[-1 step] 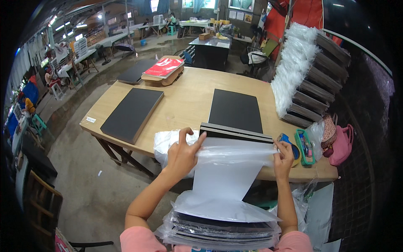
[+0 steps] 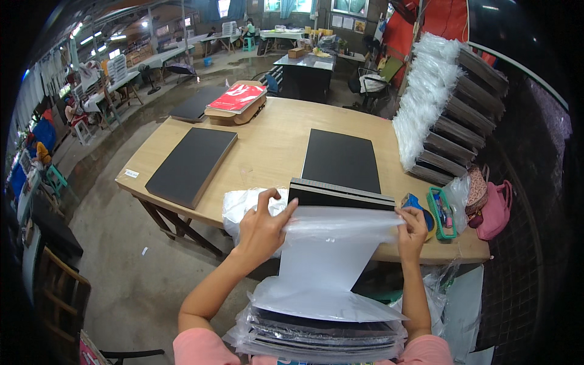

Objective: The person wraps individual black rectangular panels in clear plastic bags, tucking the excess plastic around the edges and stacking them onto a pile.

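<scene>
A clear plastic sleeve [image 2: 340, 224] is stretched between my hands over the table's front edge. The thumb of my left hand [image 2: 260, 228] lies at its left end; the index finger is bent up, and the other fingers are partly hidden. My right hand [image 2: 413, 231] pinches the sleeve's right end. Just beyond the plastic stands a stack of thin black boards [image 2: 340, 196] with grey edges, its lower part behind the sleeve. Against my body rests a pile of plastic-wrapped dark boards [image 2: 322, 334], with a whitish sheet reaching up from it to the sleeve.
On the wooden table [image 2: 261, 152] lie a black board [image 2: 340, 159], a thick black stack [image 2: 191, 164] and a red-covered pack [image 2: 239, 97]. At right are a tape roll [image 2: 429, 224], a green basket [image 2: 442, 213], a pink bag [image 2: 496, 210] and tall plastic-wrapped stacks [image 2: 429, 91].
The sleeve's upper edge has moved slightly toward me, showing more of the black boards behind it. My left hand has shifted a little left; my right hand has come slightly nearer.
</scene>
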{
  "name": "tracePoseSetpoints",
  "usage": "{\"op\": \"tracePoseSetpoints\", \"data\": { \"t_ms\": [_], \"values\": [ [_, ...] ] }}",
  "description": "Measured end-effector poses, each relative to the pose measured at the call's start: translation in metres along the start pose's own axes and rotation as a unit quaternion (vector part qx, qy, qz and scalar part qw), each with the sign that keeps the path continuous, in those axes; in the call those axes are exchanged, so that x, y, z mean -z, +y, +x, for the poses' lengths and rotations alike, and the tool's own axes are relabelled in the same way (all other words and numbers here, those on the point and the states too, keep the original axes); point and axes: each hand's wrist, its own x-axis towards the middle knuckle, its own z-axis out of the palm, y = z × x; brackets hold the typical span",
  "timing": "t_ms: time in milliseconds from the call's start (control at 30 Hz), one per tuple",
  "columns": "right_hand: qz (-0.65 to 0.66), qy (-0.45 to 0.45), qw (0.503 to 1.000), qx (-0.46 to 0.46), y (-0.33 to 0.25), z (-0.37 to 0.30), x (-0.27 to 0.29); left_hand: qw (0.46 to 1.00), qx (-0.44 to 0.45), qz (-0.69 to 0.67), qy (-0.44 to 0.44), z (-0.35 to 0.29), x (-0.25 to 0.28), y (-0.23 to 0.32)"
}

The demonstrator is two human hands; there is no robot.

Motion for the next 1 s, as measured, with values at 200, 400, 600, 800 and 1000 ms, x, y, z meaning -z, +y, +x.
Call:
{"op": "tracePoseSetpoints", "data": {
  "t_ms": [200,400,600,800,1000],
  "values": [
    [0.262,-0.326,0.831,-0.367,-0.016,-0.002,0.061,0.693,0.267,-0.583,-0.330,-0.009,0.010,-0.044],
    [0.424,-0.306,0.734,-0.433,0.045,-0.081,0.053,0.402,0.378,-0.741,-0.383,-0.072,-0.057,-0.090],
    [0.292,-0.384,0.745,-0.461,0.105,-0.159,0.034,0.337,0.468,-0.728,-0.372,-0.200,-0.151,-0.120],
    [0.181,-0.381,0.801,-0.424,0.138,-0.209,0.040,0.374,0.486,-0.709,-0.348,-0.229,-0.144,-0.077],
    [0.000,-0.405,0.889,-0.214,0.189,-0.251,0.024,0.777,0.574,-0.253,-0.059,-0.251,-0.160,-0.099]
  ]
}}
